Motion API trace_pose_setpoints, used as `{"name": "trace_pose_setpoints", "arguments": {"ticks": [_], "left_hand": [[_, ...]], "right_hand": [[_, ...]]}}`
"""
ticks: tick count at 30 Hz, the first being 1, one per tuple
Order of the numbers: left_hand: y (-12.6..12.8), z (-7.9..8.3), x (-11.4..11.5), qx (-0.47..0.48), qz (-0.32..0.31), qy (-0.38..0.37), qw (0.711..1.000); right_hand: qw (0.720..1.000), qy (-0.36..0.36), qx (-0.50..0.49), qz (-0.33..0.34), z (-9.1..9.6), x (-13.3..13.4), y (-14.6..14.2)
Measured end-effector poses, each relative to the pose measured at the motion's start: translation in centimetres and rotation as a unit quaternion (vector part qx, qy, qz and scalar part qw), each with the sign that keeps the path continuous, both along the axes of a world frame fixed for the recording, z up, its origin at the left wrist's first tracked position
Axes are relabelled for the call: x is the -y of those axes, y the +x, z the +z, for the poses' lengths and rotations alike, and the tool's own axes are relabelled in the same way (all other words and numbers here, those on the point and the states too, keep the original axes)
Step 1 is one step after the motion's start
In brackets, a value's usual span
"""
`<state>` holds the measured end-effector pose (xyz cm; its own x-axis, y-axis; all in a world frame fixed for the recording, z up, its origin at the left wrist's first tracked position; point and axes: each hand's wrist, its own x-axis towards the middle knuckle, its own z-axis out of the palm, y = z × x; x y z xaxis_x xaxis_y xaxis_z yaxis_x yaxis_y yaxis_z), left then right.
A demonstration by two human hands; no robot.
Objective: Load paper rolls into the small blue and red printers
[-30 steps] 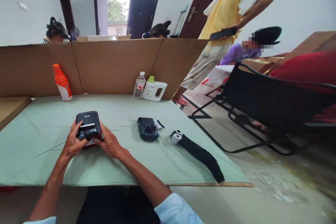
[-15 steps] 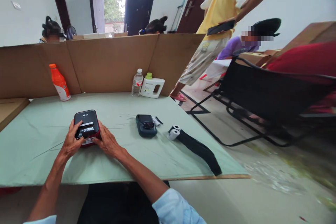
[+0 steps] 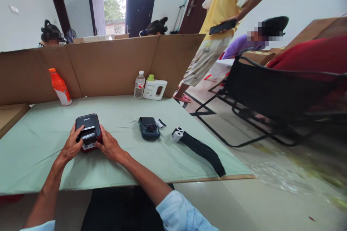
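Note:
A black and red portable label printer (image 3: 87, 121) sits on the table in front of me, with a glossy black strip across its lower front and a white label below. My left hand (image 3: 69, 146) grips its left side, index finger reaching onto the top and thumb at the lower front corner. Against the right side rests my right hand (image 3: 110, 145), its thumb at the near right corner. Farther right lies a second, dark blue portable printer (image 3: 148, 133), untouched. Two white-cored rolls (image 3: 178, 135) with long black strips (image 3: 204, 151) trailing from them lie beyond it.
A cardboard screen (image 3: 114, 65) borders the table's (image 3: 121, 171) far side. Before it stand an orange bottle (image 3: 60, 87), a clear water bottle (image 3: 139, 86) and a white jug (image 3: 155, 89). A black folding chair (image 3: 260, 97) is at the right. Several other people are around.
The view has shifted slightly. My left thumb has drawn back a little to the left at the printer's front. Both hands stay on the printer.

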<state>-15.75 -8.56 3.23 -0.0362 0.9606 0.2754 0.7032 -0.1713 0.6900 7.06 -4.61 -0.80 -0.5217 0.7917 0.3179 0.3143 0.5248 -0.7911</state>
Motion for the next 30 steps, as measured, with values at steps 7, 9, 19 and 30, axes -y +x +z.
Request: {"name": "trace_pose_setpoints", "arguments": {"ticks": [7,9,19,30], "left_hand": [[0.0,1.2,0.6,-0.021,-0.021,-0.018,0.999],[0.0,1.4,0.8,-0.016,-0.03,-0.021,0.999],[0.4,0.1,0.6,0.029,-0.012,-0.007,0.999],[5.9,0.7,1.1,0.06,-0.045,0.033,0.997]], "right_hand": [[1.0,0.004,-0.006,0.002,0.0,-0.1,0.3],[1.0,0.004,-0.013,0.006,0.0,-0.3,0.3],[0.999,-0.005,-0.03,0.011,-0.3,-0.3,0.0],[0.997,0.019,-0.061,-0.048,0.4,1.8,5.3]]}}
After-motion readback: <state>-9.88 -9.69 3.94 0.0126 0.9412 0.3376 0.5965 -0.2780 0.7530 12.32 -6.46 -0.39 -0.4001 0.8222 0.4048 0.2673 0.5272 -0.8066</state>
